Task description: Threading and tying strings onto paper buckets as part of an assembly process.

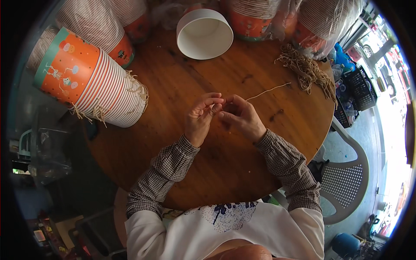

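At the left I see the stack point(115, 86) of paper tubs tipped on its side, cut strands point(99, 113) draped over its rims. I'd judge it bulky but light, its thin rims easily dented, so I'd cup it underneath rather than squeeze.

Next comes the left hand point(199, 118), fingers bent, its fingertips meeting those of the right hand point(246, 118) over the middle of the bench point(173, 86). The hands are together at the tips; I can't tell what is pinched between them. Beyond stands a white tub point(203, 37), mouth towards me.

From behind the right hand the string point(268, 90) runs off rightward across the wood. I expect it to be light, limp and rough enough not to slip; I'd take it near its end, between thumb and forefinger. Farther right lies the tangle point(303, 69), soft and likely to snag, best drawn from one strand at a time.
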